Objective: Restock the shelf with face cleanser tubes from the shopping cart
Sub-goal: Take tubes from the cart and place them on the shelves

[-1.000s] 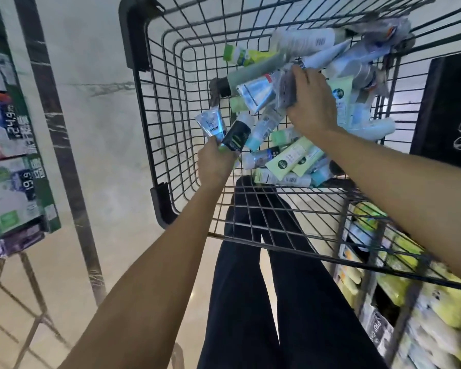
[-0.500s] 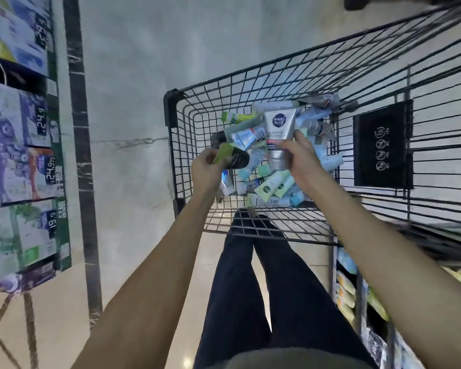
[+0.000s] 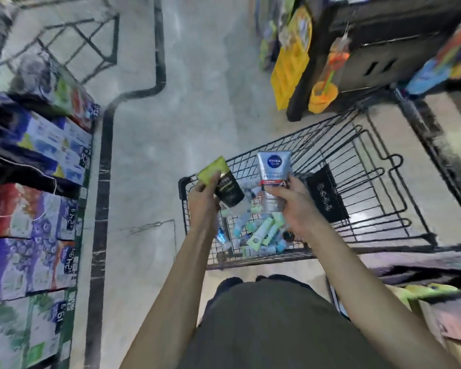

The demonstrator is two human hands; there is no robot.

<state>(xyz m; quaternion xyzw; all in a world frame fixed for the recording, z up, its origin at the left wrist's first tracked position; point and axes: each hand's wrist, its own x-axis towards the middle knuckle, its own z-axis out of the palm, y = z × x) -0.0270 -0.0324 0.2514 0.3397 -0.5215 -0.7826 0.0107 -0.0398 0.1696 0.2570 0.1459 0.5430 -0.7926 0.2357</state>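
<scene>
My left hand (image 3: 203, 197) grips a green-and-black cleanser tube (image 3: 222, 181) above the near left corner of the black wire shopping cart (image 3: 362, 166). My right hand (image 3: 294, 206) holds a silver tube with a blue round logo (image 3: 274, 179) upright over the cart. A heap of several more tubes (image 3: 261, 231), green, white and blue, lies in the cart's bottom below both hands. A slice of shelf with yellow-green packs (image 3: 426, 292) shows at the right edge, blurred.
Stacked boxes with price tags (image 3: 37, 209) line the left side of the aisle. A dark display stand with yellow and orange goods (image 3: 322, 75) rises beyond the cart. Pale tiled floor (image 3: 197, 102) with a black stripe runs between them.
Both hands have lifted out of the tube heap, each with a tube, and the view has risen and swung so the cart now lies lower and farther away.
</scene>
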